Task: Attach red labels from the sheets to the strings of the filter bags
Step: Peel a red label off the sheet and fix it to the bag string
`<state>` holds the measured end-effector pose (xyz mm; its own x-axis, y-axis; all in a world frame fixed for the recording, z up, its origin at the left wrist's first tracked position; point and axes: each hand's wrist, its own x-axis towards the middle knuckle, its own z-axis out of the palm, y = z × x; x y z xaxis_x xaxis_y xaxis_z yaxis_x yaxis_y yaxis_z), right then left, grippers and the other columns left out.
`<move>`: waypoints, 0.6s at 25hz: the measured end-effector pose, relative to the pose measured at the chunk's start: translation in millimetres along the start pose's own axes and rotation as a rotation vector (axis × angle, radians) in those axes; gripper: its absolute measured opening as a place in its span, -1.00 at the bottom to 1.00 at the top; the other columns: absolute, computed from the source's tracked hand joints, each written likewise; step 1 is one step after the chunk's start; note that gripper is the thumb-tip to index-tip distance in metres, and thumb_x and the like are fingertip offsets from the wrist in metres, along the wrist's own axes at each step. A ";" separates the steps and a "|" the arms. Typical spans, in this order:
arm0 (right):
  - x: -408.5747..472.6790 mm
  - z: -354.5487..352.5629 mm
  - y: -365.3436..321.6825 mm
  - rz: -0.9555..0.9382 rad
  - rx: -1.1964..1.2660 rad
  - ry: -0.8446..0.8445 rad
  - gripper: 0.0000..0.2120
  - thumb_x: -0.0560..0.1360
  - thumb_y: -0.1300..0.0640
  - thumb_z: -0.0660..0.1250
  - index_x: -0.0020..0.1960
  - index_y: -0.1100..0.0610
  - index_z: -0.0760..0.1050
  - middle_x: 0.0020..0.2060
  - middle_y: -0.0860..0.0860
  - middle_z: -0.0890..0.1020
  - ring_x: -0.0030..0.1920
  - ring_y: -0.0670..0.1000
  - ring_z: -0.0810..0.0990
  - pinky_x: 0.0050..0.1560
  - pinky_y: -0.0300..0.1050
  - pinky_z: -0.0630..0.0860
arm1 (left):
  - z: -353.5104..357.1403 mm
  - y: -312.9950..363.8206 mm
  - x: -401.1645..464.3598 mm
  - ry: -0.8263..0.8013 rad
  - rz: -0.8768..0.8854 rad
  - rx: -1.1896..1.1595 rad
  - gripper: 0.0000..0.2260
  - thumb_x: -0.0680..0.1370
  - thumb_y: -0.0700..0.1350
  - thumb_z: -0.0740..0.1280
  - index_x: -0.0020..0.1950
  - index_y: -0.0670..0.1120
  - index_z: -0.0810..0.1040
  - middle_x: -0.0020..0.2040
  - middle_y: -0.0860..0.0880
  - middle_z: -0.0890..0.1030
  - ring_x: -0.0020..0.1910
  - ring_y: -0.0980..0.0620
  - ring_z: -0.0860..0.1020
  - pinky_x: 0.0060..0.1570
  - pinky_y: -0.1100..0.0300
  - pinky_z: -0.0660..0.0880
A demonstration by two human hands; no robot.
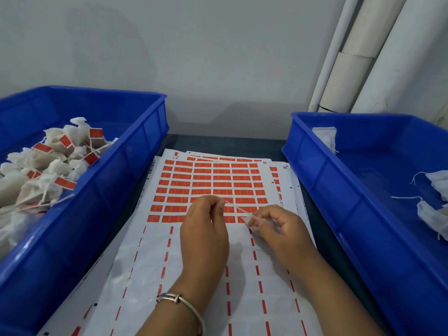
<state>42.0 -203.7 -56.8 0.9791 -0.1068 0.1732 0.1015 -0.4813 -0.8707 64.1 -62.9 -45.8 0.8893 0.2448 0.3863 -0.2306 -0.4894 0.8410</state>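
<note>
A white sheet (169,251) with rows of red labels (202,184) lies on the table between two bins; its near half is stripped. Over the lowest label rows, my left hand (204,229) pinches the end of a thin white string (236,209). The string runs taut down to the right, where my right hand (278,226) pinches a small white filter bag (251,220) at its fingertips. Most of the bag is hidden by the fingers.
A blue bin (135,170) at left holds several filter bags with red labels on their strings. A blue bin (327,190) at right holds a few unlabelled bags (434,214). More label sheets lie beneath the top one. White pipes (351,69) stand at the back right.
</note>
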 end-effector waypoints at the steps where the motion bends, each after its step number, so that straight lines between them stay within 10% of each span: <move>1: 0.1 0.4 0.5 0.025 0.034 -0.037 -0.88 0.55 0.00 0.28 -0.15 -0.11 0.54 -0.06 -0.47 0.54 0.03 -0.44 0.47 -0.23 -0.60 0.39 | 0.8 -0.4 0.3 -0.003 -0.014 -0.009 -0.84 0.51 -0.07 0.30 -0.13 0.19 0.38 -0.27 0.35 0.40 -0.28 0.27 0.46 -0.31 0.52 0.24; 9: -1.2 -1.4 -5.2 0.092 -0.126 -0.231 -0.77 0.37 -0.07 0.49 -0.13 -0.32 0.48 -0.16 -0.48 0.53 -0.08 -0.31 0.55 -0.23 -0.51 0.41 | -4.0 2.8 7.5 0.112 -0.171 -0.101 -0.85 0.54 -0.03 0.26 -0.21 0.18 0.39 -0.27 0.29 0.46 -0.26 0.23 0.51 -0.41 0.50 0.28; 15: -2.4 -7.9 -10.8 0.252 -0.088 -0.345 -0.84 0.40 -0.15 0.39 -0.18 -0.08 0.62 -0.24 -0.33 0.59 -0.13 -0.12 0.57 -0.21 -0.36 0.42 | -3.2 4.0 8.1 0.185 -0.250 -0.216 -0.82 0.54 -0.06 0.27 -0.23 0.17 0.41 -0.27 0.27 0.48 -0.19 0.53 0.42 -0.45 0.67 0.24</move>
<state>37.2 -205.1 -44.2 0.9745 0.0592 -0.2163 -0.1487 -0.5512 -0.8210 69.1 -60.1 -38.1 0.8470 0.4908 0.2040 -0.1108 -0.2122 0.9709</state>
